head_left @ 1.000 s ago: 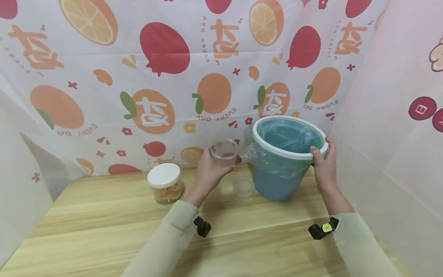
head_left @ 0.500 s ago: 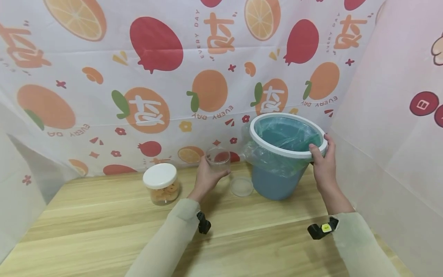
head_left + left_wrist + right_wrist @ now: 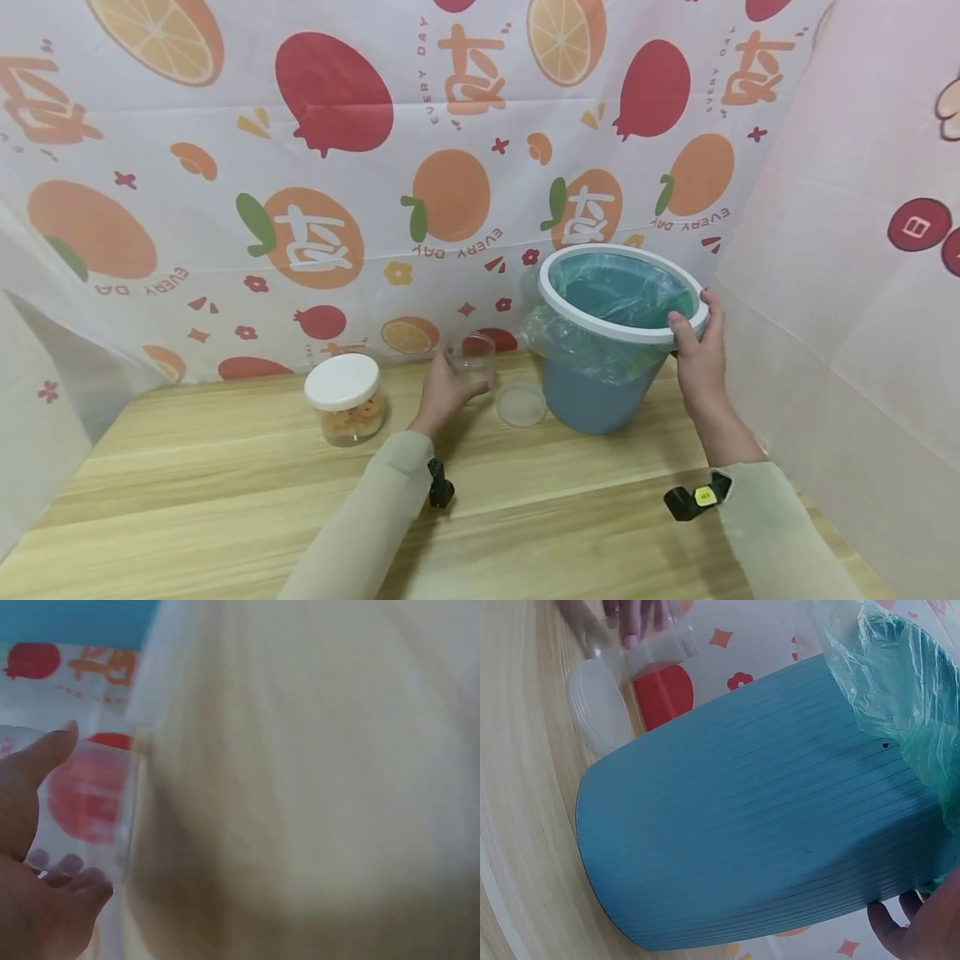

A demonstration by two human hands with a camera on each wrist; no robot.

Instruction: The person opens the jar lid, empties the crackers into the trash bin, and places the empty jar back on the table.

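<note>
My left hand (image 3: 442, 393) grips a clear, see-through jar (image 3: 476, 357) without a lid, thumb on one side and fingers round the other, at the back of the table. The jar (image 3: 90, 799) looks empty in the left wrist view; its base is at or just above the wood. Beside it a round translucent lid (image 3: 521, 405) lies flat, close to a blue trash bin (image 3: 588, 396). My right hand (image 3: 702, 357) holds the bin's white rim (image 3: 570, 310) at the right, thumb over the top. A thin green bag lines the bin and hangs over its outside.
To the left stands a jar of ring-shaped cookies (image 3: 352, 417) under a white lid (image 3: 343, 382). A fruit-print cloth (image 3: 375, 200) hangs right behind the wooden table (image 3: 225, 492). Another pale sheet (image 3: 840, 350) rises along the right side.
The left hand has lowered the clear jar toward the table and slightly to the left. The right hand keeps its hold on the bin's rim. The head view has shifted a little.
</note>
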